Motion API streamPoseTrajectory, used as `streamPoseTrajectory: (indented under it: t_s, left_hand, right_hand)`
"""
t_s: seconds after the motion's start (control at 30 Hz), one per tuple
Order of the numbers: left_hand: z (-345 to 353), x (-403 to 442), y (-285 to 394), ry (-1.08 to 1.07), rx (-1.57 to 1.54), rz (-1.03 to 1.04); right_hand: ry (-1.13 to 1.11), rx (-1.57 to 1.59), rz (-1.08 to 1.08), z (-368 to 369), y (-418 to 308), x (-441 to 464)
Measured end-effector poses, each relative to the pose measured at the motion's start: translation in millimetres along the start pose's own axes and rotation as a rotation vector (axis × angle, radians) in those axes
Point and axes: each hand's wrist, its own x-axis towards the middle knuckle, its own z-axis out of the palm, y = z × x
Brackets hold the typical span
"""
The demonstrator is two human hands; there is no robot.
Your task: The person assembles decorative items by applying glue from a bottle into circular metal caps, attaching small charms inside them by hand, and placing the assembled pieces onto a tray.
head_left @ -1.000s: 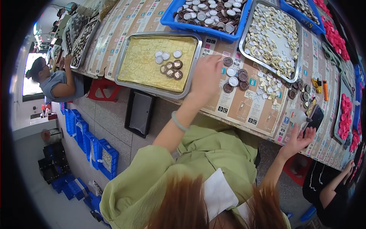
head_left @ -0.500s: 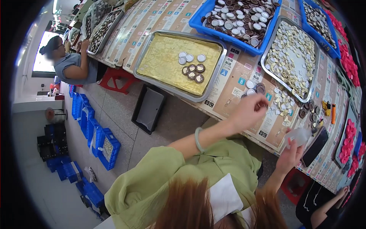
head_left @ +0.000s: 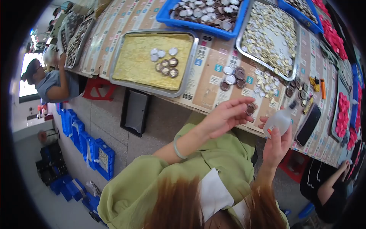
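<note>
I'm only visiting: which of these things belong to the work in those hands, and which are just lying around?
Seem part of the work:
dark disc, in the left hand
translucent bottle, in the right hand
loose discs nearby
small pale pieces beside them
yellow-lined tray bearing more discs

Seem just lying about:
phone
slim orange object
black bin

On the tabletop (head_left: 207,89), we locate the front tray (head_left: 191,59), the bin (head_left: 202,28) behind it, the rear tray (head_left: 275,36) right of both. The bottle (head_left: 279,121) in the right grip (head_left: 277,147) lies between the phone (head_left: 309,125) and the disc (head_left: 251,108) in the left grip (head_left: 225,118).
</note>
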Motion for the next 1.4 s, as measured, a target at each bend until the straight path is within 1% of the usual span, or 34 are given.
streamPoseTrajectory:
  t_s: [0.03,0.1,0.13,0.17,0.23,0.27,0.33,0.37,0.43,0.53,0.67,0.77,0.87,1.07,1.4]
  left_hand:
    - [-1.6,1.5,1.3,0.000,-0.065,0.024]
    - [-3.7,2.0,1.3,-0.004,-0.134,0.034]
    - [-4.4,1.8,1.0,-0.016,-0.149,0.032]
    - [-4.9,1.7,0.5,-0.026,-0.163,0.032]
    - [-1.2,1.5,0.7,-0.013,-0.136,0.016]
    - [0.5,1.4,1.1,0.006,-0.135,0.003]
    - [0.8,1.9,0.1,0.024,-0.134,-0.017]
    - [0.3,2.3,-0.9,0.013,-0.132,-0.014]
    - [0.2,2.8,-2.9,0.000,-0.131,-0.014]
    - [0.5,2.5,-3.1,0.004,-0.150,-0.021]
    - [0.8,3.2,-3.1,-0.003,-0.142,-0.019]
    - [1.8,2.9,-2.9,-0.006,-0.141,-0.026]
    - [2.2,2.7,-3.4,-0.008,-0.149,-0.023]
    - [1.1,1.9,-2.9,-0.002,-0.162,-0.009]
    - [2.1,1.1,-5.2,0.012,-0.159,-0.035]
  right_hand:
    - [0.015,-0.012,-0.004,-5.3,-0.6,-2.4]
    - [0.154,-0.212,-0.119,-13.8,-0.4,-7.6]
    - [0.207,-0.171,-0.173,-11.0,-2.6,-7.3]
    - [0.216,-0.178,-0.173,-9.6,-4.6,-6.3]
    - [0.155,-0.225,-0.353,-9.0,-7.4,-5.7]
    - [0.162,-0.230,-0.352,-8.7,-8.3,-6.1]
    - [0.137,-0.340,-0.446,-9.0,-9.5,-7.2]
    - [0.143,-0.344,-0.444,-10.5,-9.1,-7.9]
    - [0.101,-0.507,-0.477,-13.6,-7.8,-9.1]
    - [0.097,-0.538,-0.482,-11.9,-7.6,-9.4]
    - [0.122,-0.547,-0.461,-9.5,-8.1,-9.0]
    - [0.104,-0.562,-0.477,-12.8,-6.2,-8.8]
    - [0.095,-0.563,-0.449,-12.1,-5.9,-9.0]
    - [0.078,-0.609,-0.465,-13.5,-9.2,-8.5]
    - [0.121,-0.641,-0.487,-13.3,-9.9,-6.8]
